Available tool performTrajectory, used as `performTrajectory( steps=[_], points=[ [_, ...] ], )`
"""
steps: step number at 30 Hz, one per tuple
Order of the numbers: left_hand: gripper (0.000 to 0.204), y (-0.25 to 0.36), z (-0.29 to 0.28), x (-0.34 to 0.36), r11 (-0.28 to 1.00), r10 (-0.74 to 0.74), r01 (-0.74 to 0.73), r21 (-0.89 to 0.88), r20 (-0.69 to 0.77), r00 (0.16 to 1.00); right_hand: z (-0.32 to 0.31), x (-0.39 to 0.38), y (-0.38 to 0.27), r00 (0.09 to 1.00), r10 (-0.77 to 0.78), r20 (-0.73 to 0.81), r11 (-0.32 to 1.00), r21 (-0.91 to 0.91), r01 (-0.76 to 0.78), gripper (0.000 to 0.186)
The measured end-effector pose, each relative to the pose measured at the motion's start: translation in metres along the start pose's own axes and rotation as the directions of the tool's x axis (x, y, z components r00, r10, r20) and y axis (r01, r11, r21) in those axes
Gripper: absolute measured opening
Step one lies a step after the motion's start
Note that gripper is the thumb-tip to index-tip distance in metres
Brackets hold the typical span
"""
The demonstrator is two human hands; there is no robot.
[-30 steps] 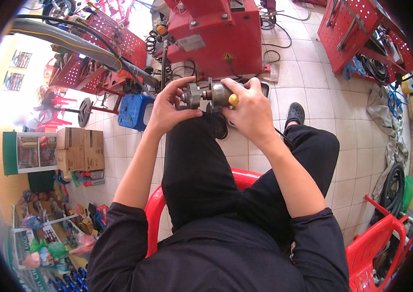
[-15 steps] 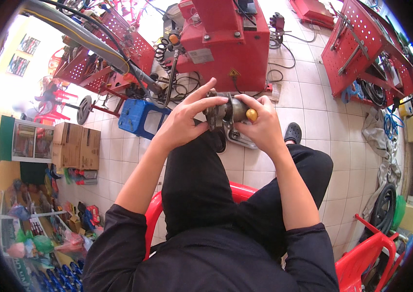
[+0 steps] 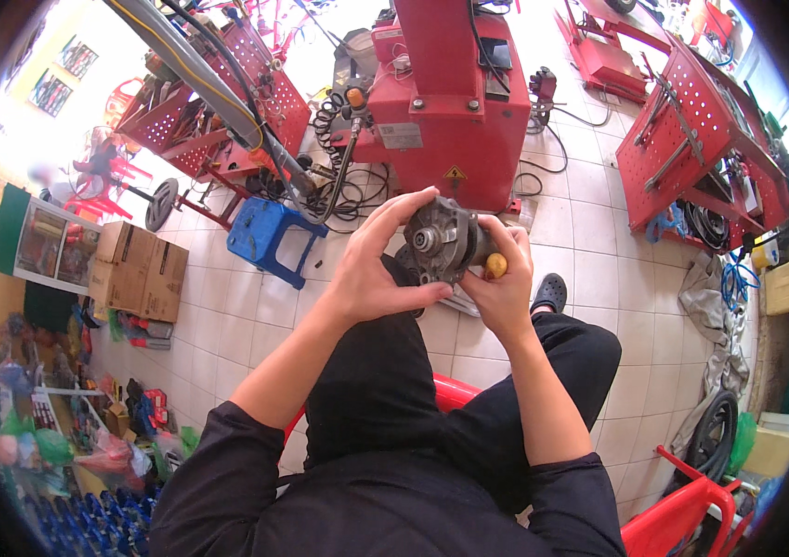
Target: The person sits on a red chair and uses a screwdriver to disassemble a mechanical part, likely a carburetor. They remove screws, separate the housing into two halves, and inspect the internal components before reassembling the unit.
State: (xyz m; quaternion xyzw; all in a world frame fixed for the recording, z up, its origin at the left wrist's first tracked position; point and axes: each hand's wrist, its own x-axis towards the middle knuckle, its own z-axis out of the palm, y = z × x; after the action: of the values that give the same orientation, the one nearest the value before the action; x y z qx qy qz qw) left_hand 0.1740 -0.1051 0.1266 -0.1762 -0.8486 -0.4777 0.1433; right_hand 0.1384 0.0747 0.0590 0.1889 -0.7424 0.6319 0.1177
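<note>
In front of my knees I hold a grey metal machine part (image 3: 441, 243), a flanged housing with a round hub and a darker cylindrical body. Its hub side is turned up and toward my left. My left hand (image 3: 362, 274) cups the flange edge, fingers along the top and thumb beneath. My right hand (image 3: 508, 302) is wrapped round the body from the other side. A rounded yellow end (image 3: 495, 265), looking like a tool handle's tip, pokes out between my right fingers; the rest of that tool is hidden.
A red machine (image 3: 450, 148) stands straight ahead, with hoses and cables on the tiled floor. To its left is a blue plastic stool (image 3: 269, 232); cardboard boxes (image 3: 139, 274) lie further left. A red perforated rack (image 3: 682, 158) is at right. Red chair (image 3: 687, 515) near lower right.
The metal part has been turned so its hub side shows. My left fingers have shifted from its top to round its edge, and both hands are slightly lower in view.
</note>
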Motion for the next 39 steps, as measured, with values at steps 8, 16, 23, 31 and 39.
performTrajectory(
  steps=[8, 16, 23, 31, 39],
  points=[
    [0.088, 0.005, 0.008, 0.003, 0.991, -0.123, 0.124, -0.051, 0.008, 0.992, -0.004, -0.001, -0.005, 0.997, -0.065, -0.049, 0.987, -0.152, 0.057, 0.062],
    [0.089, 0.003, -0.001, 0.011, 0.989, -0.149, 0.148, 0.018, 0.136, 0.979, -0.006, 0.0, -0.006, 1.0, -0.012, -0.009, 0.984, -0.179, 0.01, 0.06],
    [0.091, -0.012, 0.005, 0.004, 0.97, -0.239, 0.241, -0.03, 0.075, 0.968, -0.005, -0.001, -0.006, 0.997, -0.072, -0.016, 0.938, -0.341, 0.062, 0.061],
    [0.089, -0.015, -0.001, 0.003, 0.972, -0.225, 0.231, -0.037, 0.116, 0.967, -0.006, 0.0, -0.016, 0.999, -0.037, 0.035, 0.918, -0.393, 0.048, 0.059],
    [0.089, -0.023, 0.0, 0.001, 0.971, -0.235, 0.24, -0.018, 0.143, 0.962, -0.005, -0.002, -0.016, 0.998, -0.048, 0.034, 0.891, -0.449, 0.058, 0.059]
  ],
)
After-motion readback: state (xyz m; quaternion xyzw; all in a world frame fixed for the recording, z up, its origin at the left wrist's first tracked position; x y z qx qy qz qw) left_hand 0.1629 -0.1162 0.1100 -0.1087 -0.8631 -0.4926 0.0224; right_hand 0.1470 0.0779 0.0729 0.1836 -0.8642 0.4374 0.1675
